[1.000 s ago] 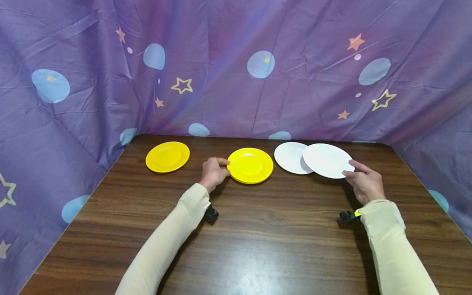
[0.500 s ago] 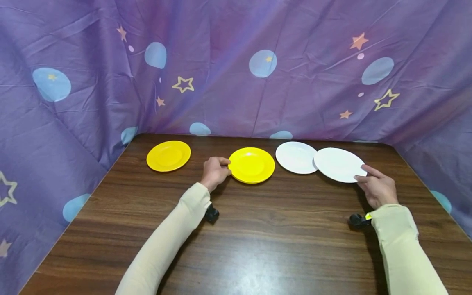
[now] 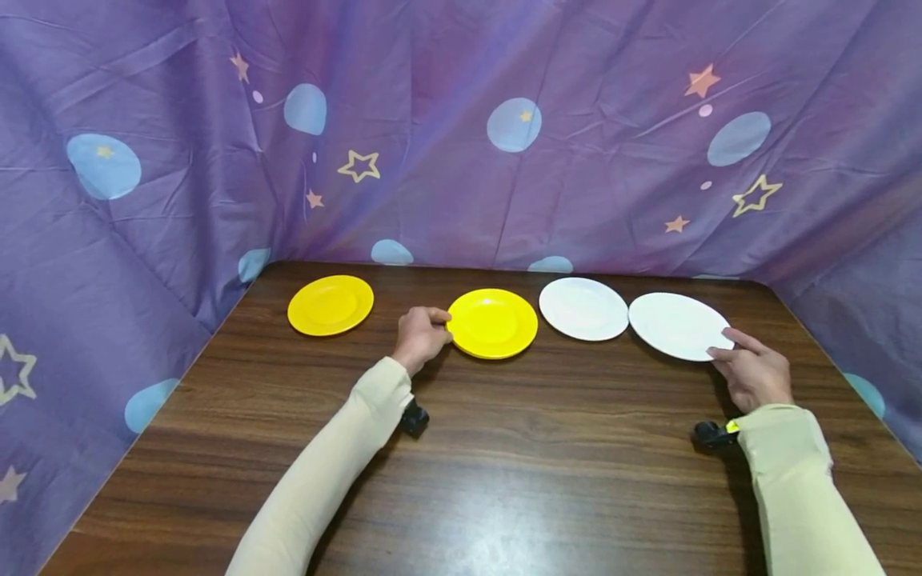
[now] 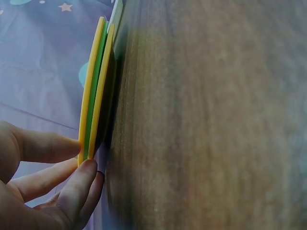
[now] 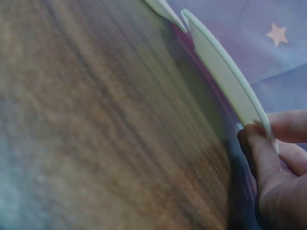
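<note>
My left hand [image 3: 421, 340] pinches the left rim of a stack of yellow plates [image 3: 493, 322] at mid-table. Edge-on in the left wrist view, the stack [image 4: 96, 91] shows two yellow rims with a green band between them. On the right, my right hand [image 3: 753, 374] pinches the near right rim of a white plate [image 3: 677, 324], thumb and fingers on opposite faces. That plate slants slightly above the wood in the right wrist view. Its left edge comes right up to a second white plate [image 3: 583, 309], which lies flat.
Another yellow plate [image 3: 330, 306] lies at the back left of the brown wooden table [image 3: 497, 464]. Behind the far edge hangs a purple curtain [image 3: 432, 160] with stars and blue blobs, which also runs along both sides.
My right hand has moved right and a little nearer with its white plate, which overlapped the other white plate before and now sits beside it. The left hand has stayed put.
</note>
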A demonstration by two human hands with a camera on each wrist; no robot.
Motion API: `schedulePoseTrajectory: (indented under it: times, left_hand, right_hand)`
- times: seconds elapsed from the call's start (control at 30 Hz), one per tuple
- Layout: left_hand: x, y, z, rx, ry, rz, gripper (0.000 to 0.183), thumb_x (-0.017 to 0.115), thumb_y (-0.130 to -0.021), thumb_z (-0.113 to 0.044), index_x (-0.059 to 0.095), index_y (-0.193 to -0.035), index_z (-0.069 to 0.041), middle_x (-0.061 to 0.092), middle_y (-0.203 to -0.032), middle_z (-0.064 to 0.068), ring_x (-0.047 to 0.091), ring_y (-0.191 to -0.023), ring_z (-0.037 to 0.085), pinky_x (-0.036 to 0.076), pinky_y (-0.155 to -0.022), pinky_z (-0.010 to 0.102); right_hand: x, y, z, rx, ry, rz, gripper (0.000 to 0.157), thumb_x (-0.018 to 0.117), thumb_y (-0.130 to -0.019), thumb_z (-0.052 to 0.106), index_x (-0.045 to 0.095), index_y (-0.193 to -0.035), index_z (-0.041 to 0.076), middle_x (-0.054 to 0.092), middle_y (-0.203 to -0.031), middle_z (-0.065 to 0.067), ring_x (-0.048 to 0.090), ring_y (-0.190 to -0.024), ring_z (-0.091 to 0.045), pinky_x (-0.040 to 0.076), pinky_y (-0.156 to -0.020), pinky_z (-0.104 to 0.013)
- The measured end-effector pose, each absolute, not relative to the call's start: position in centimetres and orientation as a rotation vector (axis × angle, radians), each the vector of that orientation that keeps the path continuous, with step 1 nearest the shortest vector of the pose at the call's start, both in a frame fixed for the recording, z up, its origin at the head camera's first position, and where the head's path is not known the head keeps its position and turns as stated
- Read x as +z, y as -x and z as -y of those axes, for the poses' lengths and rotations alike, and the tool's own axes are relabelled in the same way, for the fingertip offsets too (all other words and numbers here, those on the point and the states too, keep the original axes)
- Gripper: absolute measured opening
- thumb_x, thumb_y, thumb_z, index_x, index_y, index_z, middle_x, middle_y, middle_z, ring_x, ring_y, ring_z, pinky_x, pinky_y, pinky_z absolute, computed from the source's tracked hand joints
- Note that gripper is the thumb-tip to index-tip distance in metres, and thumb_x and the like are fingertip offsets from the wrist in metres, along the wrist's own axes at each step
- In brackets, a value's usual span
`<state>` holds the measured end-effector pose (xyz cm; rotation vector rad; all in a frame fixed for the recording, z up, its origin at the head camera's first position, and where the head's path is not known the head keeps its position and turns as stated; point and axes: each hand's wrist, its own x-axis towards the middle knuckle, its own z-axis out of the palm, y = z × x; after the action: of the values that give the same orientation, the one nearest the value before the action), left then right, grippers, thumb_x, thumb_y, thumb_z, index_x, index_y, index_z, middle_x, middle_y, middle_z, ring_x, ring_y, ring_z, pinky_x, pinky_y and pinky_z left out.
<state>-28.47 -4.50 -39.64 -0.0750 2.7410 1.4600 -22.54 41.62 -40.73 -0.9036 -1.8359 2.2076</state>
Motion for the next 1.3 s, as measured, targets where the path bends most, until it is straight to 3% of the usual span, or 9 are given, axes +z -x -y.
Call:
schedulePoseTrajectory:
  times: [0.1, 0.27, 0.4, 0.7, 0.77, 0.83, 0.97, 1.2, 1.3]
  left_hand:
    - [-39.7, 28.4, 4.5, 1.463, 0.064, -2.740, 0.036, 0.072, -0.083, 0.001, 0.074, -0.119, -0.005, 0.075, -0.114, 0.013, 0.066, -0.104, 0.023, 0.055, -0.086, 0.028]
    - [-39.8, 28.4, 4.4, 1.471, 0.076, -2.726, 0.037, 0.072, -0.084, 0.001, 0.073, -0.120, -0.005, 0.074, -0.117, 0.012, 0.066, -0.104, 0.022, 0.057, -0.087, 0.028]
    - [-39.9, 28.4, 4.4, 1.468, 0.079, -2.719, 0.037, 0.072, -0.084, 0.001, 0.073, -0.121, -0.005, 0.074, -0.119, 0.013, 0.066, -0.106, 0.023, 0.058, -0.090, 0.031]
    - [-39.9, 28.3, 4.4, 1.464, 0.089, -2.726, 0.036, 0.072, -0.084, 0.001, 0.073, -0.120, -0.005, 0.074, -0.118, 0.013, 0.067, -0.105, 0.022, 0.058, -0.089, 0.031]
    - [-39.9, 28.3, 4.4, 1.469, 0.087, -2.725, 0.036, 0.072, -0.084, 0.001, 0.073, -0.120, -0.005, 0.074, -0.117, 0.013, 0.067, -0.105, 0.022, 0.058, -0.089, 0.031]
    - [-40.0, 28.4, 4.4, 1.471, 0.082, -2.727, 0.036, 0.072, -0.084, 0.001, 0.073, -0.120, -0.005, 0.074, -0.117, 0.012, 0.067, -0.105, 0.022, 0.058, -0.089, 0.031]
    - [-39.9, 28.4, 4.4, 1.468, 0.068, -2.746, 0.036, 0.073, -0.084, 0.000, 0.073, -0.120, -0.006, 0.075, -0.114, 0.012, 0.065, -0.102, 0.022, 0.056, -0.087, 0.029]
    - [-39.8, 28.4, 4.5, 1.471, 0.084, -2.741, 0.037, 0.073, -0.084, 0.000, 0.073, -0.120, -0.006, 0.075, -0.114, 0.012, 0.064, -0.100, 0.021, 0.055, -0.082, 0.026]
    - [-39.8, 28.4, 4.5, 1.475, 0.089, -2.734, 0.037, 0.073, -0.084, 0.000, 0.073, -0.120, -0.007, 0.075, -0.114, 0.012, 0.065, -0.101, 0.021, 0.055, -0.082, 0.026]
  right_hand:
    - [-40.7, 22.5, -41.8, 2.197, 0.917, 1.839, 0.070, 0.064, -0.089, -0.003, 0.046, -0.150, 0.026, 0.015, -0.166, 0.016, 0.060, -0.062, 0.004, 0.043, -0.046, -0.015]
    - [-40.9, 22.7, -41.9, 2.228, 0.900, 1.772, 0.054, 0.066, -0.086, -0.008, 0.066, -0.124, 0.031, 0.023, -0.163, 0.011, 0.060, -0.064, 0.002, 0.050, -0.053, -0.014]
    - [-40.9, 22.8, -42.0, 2.220, 0.926, 1.763, 0.048, 0.067, -0.085, -0.008, 0.068, -0.114, 0.030, 0.043, -0.143, 0.008, 0.061, -0.063, 0.001, 0.051, -0.054, -0.014]
    - [-41.0, 23.3, -42.0, 2.226, 0.921, 1.733, 0.043, 0.066, -0.083, -0.013, 0.067, -0.096, 0.028, 0.046, -0.125, 0.013, 0.061, -0.064, 0.001, 0.055, -0.061, -0.012]
    - [-41.0, 23.4, -42.1, 2.225, 0.921, 1.739, 0.045, 0.066, -0.083, -0.012, 0.067, -0.103, 0.028, 0.047, -0.122, 0.011, 0.061, -0.064, 0.001, 0.055, -0.060, -0.012]
    - [-40.9, 23.5, -42.1, 2.230, 0.904, 1.763, 0.058, 0.065, -0.085, -0.011, 0.063, -0.127, 0.029, 0.046, -0.143, 0.008, 0.060, -0.064, 0.004, 0.055, -0.060, -0.011]
    - [-41.1, 23.7, -42.3, 2.193, 0.852, 1.902, 0.082, 0.062, -0.090, -0.004, 0.026, -0.160, 0.022, 0.015, -0.167, 0.010, 0.057, -0.068, 0.010, 0.049, -0.057, -0.009]
    - [-40.7, 23.8, -42.5, 1.902, 0.792, 2.252, 0.085, 0.063, -0.093, 0.008, 0.014, -0.161, 0.017, 0.011, -0.165, -0.007, 0.048, -0.064, 0.009, 0.036, -0.047, -0.014]
    - [-40.6, 23.9, -42.5, 1.887, 0.782, 2.286, 0.088, 0.063, -0.093, 0.007, 0.009, -0.161, 0.017, 0.008, -0.165, -0.010, 0.051, -0.096, 0.014, 0.041, -0.058, -0.005]
